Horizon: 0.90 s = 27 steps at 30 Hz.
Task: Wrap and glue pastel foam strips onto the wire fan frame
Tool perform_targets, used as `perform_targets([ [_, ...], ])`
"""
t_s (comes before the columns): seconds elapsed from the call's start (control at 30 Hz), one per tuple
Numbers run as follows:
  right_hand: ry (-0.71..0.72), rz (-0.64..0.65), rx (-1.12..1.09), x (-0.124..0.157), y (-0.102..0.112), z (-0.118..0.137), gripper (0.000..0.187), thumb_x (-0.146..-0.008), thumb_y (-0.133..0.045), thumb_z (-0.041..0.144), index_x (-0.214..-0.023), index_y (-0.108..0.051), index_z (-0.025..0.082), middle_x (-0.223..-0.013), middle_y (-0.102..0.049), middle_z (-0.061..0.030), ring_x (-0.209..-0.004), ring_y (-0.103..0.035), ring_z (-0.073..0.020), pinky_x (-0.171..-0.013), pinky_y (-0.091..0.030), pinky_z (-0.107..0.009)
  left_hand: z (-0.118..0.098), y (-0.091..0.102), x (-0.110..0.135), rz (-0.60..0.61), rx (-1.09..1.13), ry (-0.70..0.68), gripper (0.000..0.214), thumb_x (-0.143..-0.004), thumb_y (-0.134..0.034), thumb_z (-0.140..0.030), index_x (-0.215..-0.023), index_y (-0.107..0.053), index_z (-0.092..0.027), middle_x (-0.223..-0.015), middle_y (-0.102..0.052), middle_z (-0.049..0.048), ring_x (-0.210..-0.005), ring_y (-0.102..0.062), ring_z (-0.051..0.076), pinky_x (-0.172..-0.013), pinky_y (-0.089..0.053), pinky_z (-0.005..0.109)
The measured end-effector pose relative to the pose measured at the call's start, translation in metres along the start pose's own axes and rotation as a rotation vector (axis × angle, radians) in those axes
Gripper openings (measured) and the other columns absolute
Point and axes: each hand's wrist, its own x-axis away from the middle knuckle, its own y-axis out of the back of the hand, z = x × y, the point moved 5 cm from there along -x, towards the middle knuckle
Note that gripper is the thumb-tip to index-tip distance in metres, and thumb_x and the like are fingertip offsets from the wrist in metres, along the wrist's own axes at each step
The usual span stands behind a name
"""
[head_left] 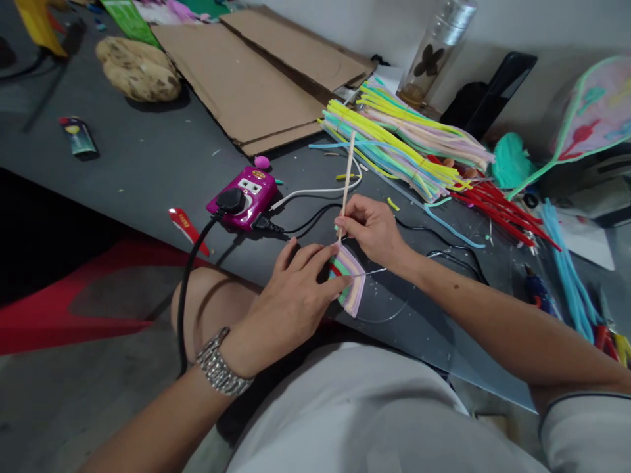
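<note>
L hand (296,289), ctr of frame: fingers spread over the striped fan (355,295), idx & thumb on it; can't tell if pinching or just pressing. Fan sits at ctr, by the near edge of the bench (133,171), partly hidden under the fingers. R hand (372,230), just R of ctr: closed, pinching the stick (349,177) btwn thumb & fingers, stick tilted up, lower end at the fan's top edge.

To do it well, I'd say: L fingers flat & light so the fuzzy rows don't squash or splay; R grip low on the stick for control, tip worked along the edge in small moves, w/o digging in.

Around, L to R: lighter (79,138) & mottled lump (139,68) upper L, both well clear. Red cutter (183,223) left of ctr, at bench edge. Purple power strip (246,194) upper L of the hands, w/ a black plug in; its cord hangs over the edge near the L forearm, so poss. snag. Cardboard (236,72) top ctr. Stem bundles (394,148) upper R, just beyond the R hand. Black cable (419,228) runs behind R wrist, thin wire (377,271) just below it: prob. the main nuisances. Pliers (604,338) far R, out of the way.
</note>
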Motion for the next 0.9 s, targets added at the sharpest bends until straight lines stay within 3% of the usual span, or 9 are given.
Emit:
perform_targets([
  [0.37, 0.265, -0.154, 0.234, 0.027, -0.003, 0.02, 0.022, -0.092, -0.062, 0.029, -0.073, -0.052, 0.023, -0.071, -0.052, 0.003, -0.064, -0.047, -0.0127, -0.069, -0.041, -0.029, 0.002, -0.006, 0.001, 0.003, -0.046, -0.004, 0.043, -0.093, -0.054, -0.01, -0.129, -0.068, -0.031, -0.152, -0.051, 0.0149, -0.136, -0.048, 0.034, -0.118, -0.03, 0.068],
  [0.5, 0.202, -0.113, 0.249, 0.025, -0.002, 0.016, 0.027, -0.092, -0.063, 0.038, -0.073, -0.051, 0.023, -0.069, -0.054, 0.0028, -0.064, -0.048, -0.0131, -0.069, -0.044, -0.029, 0.0, -0.003, 0.001, -0.024, -0.036, -0.001, 0.041, -0.095, -0.052, -0.011, -0.126, -0.069, -0.03, -0.149, -0.053, 0.0149, -0.135, -0.048, 0.033, -0.117, -0.031, 0.068],
  [0.63, -0.001, -0.228, -0.101, 0.031, 0.016, 0.021, 0.031, -0.091, -0.065, 0.05, -0.08, -0.052, 0.024, -0.075, -0.064, 0.0006, -0.066, -0.059, -0.0148, -0.066, -0.05, -0.029, -0.001, -0.004, 0.001, -0.023, -0.012, 0.021, 0.038, -0.099, -0.05, -0.017, -0.128, -0.068, -0.031, -0.15, -0.053, 0.0143, -0.137, -0.047, 0.033, -0.117, -0.029, 0.07],
  [0.77, 0.015, -0.443, -0.144, 0.084, 0.033, 0.037, 0.024, -0.089, -0.071, 0.043, -0.084, -0.057, 0.024, -0.076, -0.063, 0.0011, -0.068, -0.057, -0.0146, -0.067, -0.05, -0.03, -0.003, -0.007, 0.004, -0.047, 0.038, 0.048, 0.031, -0.099, -0.053, -0.026, -0.125, -0.069, -0.03, -0.152, -0.052, 0.0129, -0.139, -0.045, 0.034, -0.118, -0.024, 0.073],
  [0.9, 0.101, -0.435, 0.026, 0.15, 0.024, 0.042, 0.007, -0.097, -0.061, 0.03, -0.091, -0.062, 0.026, -0.081, -0.064, -0.0018, -0.071, -0.06, -0.0176, -0.067, -0.05, -0.035, -0.005, -0.008, 0.005, -0.069, 0.091, 0.083, 0.029, -0.098, -0.055, -0.029, -0.123, -0.07, -0.029, -0.152, -0.051, 0.0127, -0.139, -0.044, 0.035, -0.119, -0.017, 0.074],
])
